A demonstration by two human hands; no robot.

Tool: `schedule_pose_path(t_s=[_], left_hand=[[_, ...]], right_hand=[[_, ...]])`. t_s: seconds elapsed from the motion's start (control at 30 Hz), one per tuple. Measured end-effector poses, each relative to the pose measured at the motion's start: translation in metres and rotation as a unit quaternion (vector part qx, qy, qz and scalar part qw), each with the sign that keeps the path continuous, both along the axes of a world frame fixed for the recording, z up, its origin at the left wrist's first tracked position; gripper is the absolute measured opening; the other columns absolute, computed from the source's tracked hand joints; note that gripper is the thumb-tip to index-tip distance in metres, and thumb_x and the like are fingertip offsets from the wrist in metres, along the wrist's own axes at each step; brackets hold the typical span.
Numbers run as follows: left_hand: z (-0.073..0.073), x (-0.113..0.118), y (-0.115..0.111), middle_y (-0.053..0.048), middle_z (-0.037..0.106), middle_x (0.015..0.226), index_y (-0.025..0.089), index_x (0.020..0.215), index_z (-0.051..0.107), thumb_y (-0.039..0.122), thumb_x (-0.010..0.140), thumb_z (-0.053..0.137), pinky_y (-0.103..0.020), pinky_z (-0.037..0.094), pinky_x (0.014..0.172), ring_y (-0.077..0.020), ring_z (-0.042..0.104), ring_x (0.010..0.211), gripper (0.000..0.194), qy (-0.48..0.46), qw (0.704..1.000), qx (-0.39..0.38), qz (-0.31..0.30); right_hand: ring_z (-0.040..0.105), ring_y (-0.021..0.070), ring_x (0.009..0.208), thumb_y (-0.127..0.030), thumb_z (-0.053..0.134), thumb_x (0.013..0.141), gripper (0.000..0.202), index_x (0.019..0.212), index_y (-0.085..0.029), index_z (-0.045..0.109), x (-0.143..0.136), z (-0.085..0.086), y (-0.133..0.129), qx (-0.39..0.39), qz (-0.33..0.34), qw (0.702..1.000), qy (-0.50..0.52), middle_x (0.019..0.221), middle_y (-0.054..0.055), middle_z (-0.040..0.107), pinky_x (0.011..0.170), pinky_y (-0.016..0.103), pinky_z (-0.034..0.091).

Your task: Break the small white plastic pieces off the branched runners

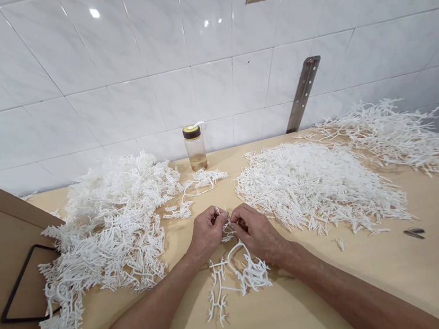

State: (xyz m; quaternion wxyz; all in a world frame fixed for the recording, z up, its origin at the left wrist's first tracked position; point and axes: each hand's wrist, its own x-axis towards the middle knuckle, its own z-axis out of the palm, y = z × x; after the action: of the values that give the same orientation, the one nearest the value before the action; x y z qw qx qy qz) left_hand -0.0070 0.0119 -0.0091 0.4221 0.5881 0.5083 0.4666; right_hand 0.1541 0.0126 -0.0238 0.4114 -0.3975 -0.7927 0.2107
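My left hand [210, 228] and my right hand [256, 230] meet at the middle of the table, fingertips pinched close together. Both grip a white branched plastic piece [253, 275], whose looped stem and twiggy ends hang down between my forearms onto the tabletop. The exact spot under my fingertips is partly hidden. Left of my hands lies a big heap of similar white branched pieces [122, 219]. To the right spreads a pile of short white sprigs [318, 184]. One loose sprig [340, 244] lies apart near that pile's front edge.
A lidded bottle [195, 148] with brownish liquid stands by the tiled wall. More white branches [400, 134] lie at the far right. Small dark snips [414, 234] rest on the right. A cardboard box [8, 265] borders the left; a metal bracket [304, 94] leans at the wall.
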Motion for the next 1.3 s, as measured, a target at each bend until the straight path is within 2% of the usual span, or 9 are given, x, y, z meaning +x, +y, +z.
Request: schedule_pose_path(t_s=[0.23, 0.37, 0.5, 0.67, 0.77, 0.87, 1.07, 1.2, 1.3], left_hand=[[-0.003, -0.002, 0.006, 0.002, 0.053, 0.061, 0.017, 0.068, 0.057, 0.039, 0.083, 0.060, -0.023, 0.038, 0.055, -0.0111, 0.046, 0.057, 0.027, 0.040, 0.999, 0.014, 0.025], [-0.004, -0.008, 0.013, 0.004, 0.052, 0.056, 0.018, 0.065, 0.055, 0.040, 0.081, 0.062, -0.021, 0.035, 0.048, -0.0094, 0.044, 0.050, 0.028, 0.002, 0.996, 0.004, 0.091], [-0.001, -0.010, 0.011, 0.003, 0.058, 0.059, 0.016, 0.069, 0.063, 0.046, 0.079, 0.066, -0.020, 0.034, 0.044, -0.0069, 0.041, 0.045, 0.031, -0.032, 0.999, -0.028, 0.034], [0.003, -0.009, 0.008, -0.002, 0.067, 0.065, 0.015, 0.069, 0.068, 0.048, 0.075, 0.070, -0.019, 0.033, 0.041, -0.0059, 0.042, 0.044, 0.033, -0.050, 0.997, -0.052, 0.019], [0.003, -0.008, 0.007, -0.002, 0.066, 0.063, 0.015, 0.065, 0.066, 0.048, 0.075, 0.071, -0.018, 0.030, 0.039, -0.0051, 0.040, 0.042, 0.035, -0.069, 0.996, -0.058, 0.029], [0.004, -0.006, 0.006, 0.000, 0.063, 0.057, 0.016, 0.065, 0.063, 0.050, 0.075, 0.070, -0.018, 0.029, 0.038, -0.0056, 0.040, 0.040, 0.036, -0.084, 0.994, -0.063, 0.037], [0.006, -0.004, 0.005, 0.005, 0.051, 0.045, 0.017, 0.058, 0.054, 0.050, 0.078, 0.067, -0.020, 0.034, 0.044, -0.0075, 0.043, 0.041, 0.041, -0.056, 0.996, -0.038, 0.053], [0.006, -0.004, 0.006, 0.006, 0.049, 0.046, 0.018, 0.059, 0.053, 0.050, 0.079, 0.066, -0.021, 0.033, 0.046, -0.0086, 0.044, 0.044, 0.040, -0.037, 0.998, -0.036, 0.047], [0.006, -0.004, 0.005, 0.006, 0.045, 0.047, 0.018, 0.058, 0.051, 0.048, 0.080, 0.065, -0.021, 0.032, 0.046, -0.0082, 0.042, 0.044, 0.040, -0.032, 0.998, -0.034, 0.042]], right_hand=[[0.049, 0.0158, 0.072, -0.009, 0.045, 0.090, 0.017, 0.080, -0.022, 0.045, 0.002, 0.002, -0.001, -0.004, 0.034, 0.999, -0.027, 0.081, 0.001, 0.052, 0.066, 0.029, 0.041], [0.050, 0.0151, 0.070, -0.012, 0.046, 0.091, 0.013, 0.083, -0.021, 0.048, 0.003, 0.006, -0.007, -0.001, 0.043, 0.998, -0.043, 0.082, 0.001, 0.053, 0.062, 0.028, 0.041], [0.052, 0.0152, 0.068, -0.019, 0.050, 0.093, 0.009, 0.084, -0.021, 0.052, 0.014, 0.007, 0.001, 0.037, -0.084, 0.996, 0.004, 0.080, 0.002, 0.056, 0.063, 0.028, 0.043], [0.050, 0.0142, 0.056, -0.029, 0.059, 0.088, 0.013, 0.079, -0.020, 0.055, 0.043, 0.012, 0.024, 0.080, -0.240, 0.967, 0.022, 0.071, 0.001, 0.060, 0.061, 0.030, 0.042], [0.051, 0.0139, 0.055, -0.036, 0.059, 0.089, 0.019, 0.079, -0.020, 0.058, 0.055, 0.019, 0.030, 0.086, -0.277, 0.957, 0.011, 0.077, 0.003, 0.063, 0.063, 0.031, 0.043], [0.055, 0.0142, 0.058, -0.036, 0.053, 0.094, 0.021, 0.084, -0.019, 0.061, 0.050, 0.026, 0.023, 0.105, -0.236, 0.966, 0.017, 0.083, 0.006, 0.066, 0.062, 0.031, 0.046], [0.058, 0.0143, 0.065, -0.028, 0.054, 0.095, 0.013, 0.091, -0.020, 0.064, 0.013, 0.033, -0.008, 0.066, 0.011, 0.998, 0.018, 0.093, 0.007, 0.066, 0.057, 0.028, 0.050], [0.057, 0.0137, 0.062, -0.023, 0.057, 0.091, 0.012, 0.102, -0.021, 0.063, 0.002, 0.024, -0.013, 0.043, 0.027, 0.998, -0.021, 0.098, 0.007, 0.066, 0.059, 0.030, 0.049], [0.054, 0.0122, 0.057, -0.023, 0.057, 0.091, 0.007, 0.091, -0.020, 0.063, 0.002, 0.021, -0.011, 0.012, 0.016, 1.000, -0.022, 0.089, 0.004, 0.065, 0.061, 0.030, 0.048]])
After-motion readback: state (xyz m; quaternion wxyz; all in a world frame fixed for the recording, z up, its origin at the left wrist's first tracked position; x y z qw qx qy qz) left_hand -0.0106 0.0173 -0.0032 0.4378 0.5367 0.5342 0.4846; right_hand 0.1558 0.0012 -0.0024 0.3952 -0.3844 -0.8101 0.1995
